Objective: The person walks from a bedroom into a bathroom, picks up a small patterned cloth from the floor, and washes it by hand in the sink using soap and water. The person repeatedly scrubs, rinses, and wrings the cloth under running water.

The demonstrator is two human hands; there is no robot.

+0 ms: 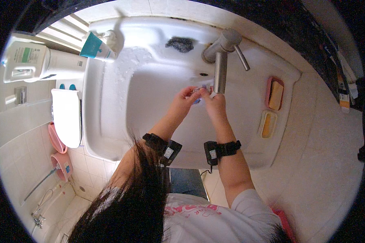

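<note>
My left hand and my right hand meet over the basin of a white ceramic sink. Between their fingers is a small, crumpled white piece with blue and purple markings, perhaps cloth; the fingers hide much of it. The spout of a brushed-metal faucet reaches over my right hand and covers part of it. Whether water is running I cannot tell. Just behind the hands is the dark overflow hole.
Two soap dishes, one pink and one pale, sit on the right rim. A dark scrubber-like clump lies on the back ledge. A teal-and-white tube stands at back left, near a white jug. The toilet lid is left.
</note>
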